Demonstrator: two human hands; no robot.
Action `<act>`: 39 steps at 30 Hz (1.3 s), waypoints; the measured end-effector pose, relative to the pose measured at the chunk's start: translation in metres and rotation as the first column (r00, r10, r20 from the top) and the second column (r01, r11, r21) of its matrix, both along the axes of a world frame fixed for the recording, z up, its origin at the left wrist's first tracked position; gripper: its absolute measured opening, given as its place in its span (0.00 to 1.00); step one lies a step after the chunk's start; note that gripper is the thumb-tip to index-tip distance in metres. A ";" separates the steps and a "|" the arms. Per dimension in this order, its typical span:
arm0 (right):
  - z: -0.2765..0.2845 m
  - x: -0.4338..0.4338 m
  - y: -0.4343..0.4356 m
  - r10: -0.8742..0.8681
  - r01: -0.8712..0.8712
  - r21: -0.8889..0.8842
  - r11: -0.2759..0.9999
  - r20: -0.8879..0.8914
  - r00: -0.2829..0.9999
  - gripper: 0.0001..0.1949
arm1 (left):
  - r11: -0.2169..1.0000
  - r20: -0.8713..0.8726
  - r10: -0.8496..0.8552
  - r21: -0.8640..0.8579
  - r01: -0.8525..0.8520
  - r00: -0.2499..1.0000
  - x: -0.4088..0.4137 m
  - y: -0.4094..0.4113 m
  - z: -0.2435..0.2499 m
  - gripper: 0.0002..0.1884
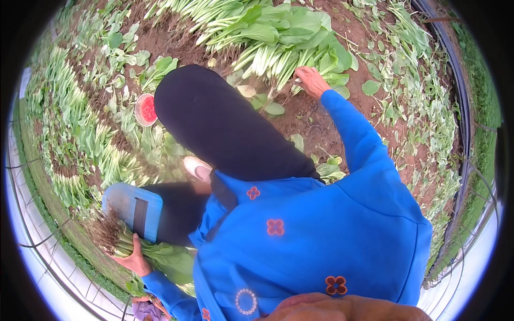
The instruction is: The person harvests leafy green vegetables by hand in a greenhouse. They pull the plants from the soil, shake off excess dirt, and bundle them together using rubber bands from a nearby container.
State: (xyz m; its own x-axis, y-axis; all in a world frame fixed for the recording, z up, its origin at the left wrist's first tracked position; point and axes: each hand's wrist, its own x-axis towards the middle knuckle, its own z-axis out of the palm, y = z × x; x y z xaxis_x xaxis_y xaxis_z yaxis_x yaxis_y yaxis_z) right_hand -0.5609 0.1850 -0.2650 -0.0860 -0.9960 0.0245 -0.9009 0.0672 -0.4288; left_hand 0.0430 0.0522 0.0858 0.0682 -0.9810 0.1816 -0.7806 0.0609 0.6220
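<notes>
A bunch of leafy greens with brown roots (160, 259) is held in my left hand (134, 257), beside the blue knee pad (132, 210). The roots point away from my body. My right hand (312, 82) reaches to a long row of pulled greens (269, 60) laid on the soil, its fingers closed at the root end of the nearest plants. Something small and pale shows at those fingers; I cannot tell what it is.
A tub of red pieces (146, 109) stands by my dark-clad knee. More rows of pulled greens (80, 108) lie at the left. Loose leaves (401, 92) cover soil at the right, near a black pipe (461, 100). Part of another person (148, 309) shows at the bottom left.
</notes>
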 end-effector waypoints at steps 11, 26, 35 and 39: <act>0.004 0.001 0.003 0.220 -0.153 0.260 0.953 -0.251 0.943 0.09 | 0.999 -0.060 0.035 0.014 -0.034 0.998 0.012 0.006 -0.003 0.40; 0.016 -0.021 0.014 0.171 -0.186 -0.089 0.978 -0.153 0.973 0.20 | 0.994 -0.063 0.089 0.072 -0.084 0.994 0.013 0.012 0.001 0.39; -0.033 -0.001 0.011 0.208 -0.170 0.162 0.972 -0.259 0.943 0.12 | 0.991 -0.058 0.088 0.109 -0.081 0.994 0.005 0.008 0.003 0.40; -0.022 -0.007 0.005 0.281 -0.268 0.142 0.953 -0.080 0.956 0.11 | 0.995 -0.075 0.082 0.067 -0.077 0.994 0.003 0.010 0.002 0.39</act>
State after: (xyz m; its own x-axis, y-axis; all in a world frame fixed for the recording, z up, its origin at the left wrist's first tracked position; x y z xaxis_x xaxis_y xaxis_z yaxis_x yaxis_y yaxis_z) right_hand -0.5678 0.1895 -0.2868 0.1872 -0.9761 -0.1103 -0.9294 -0.1397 -0.3415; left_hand 0.0460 0.0623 0.0882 0.1577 -0.9814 0.1096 -0.7305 -0.0413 0.6817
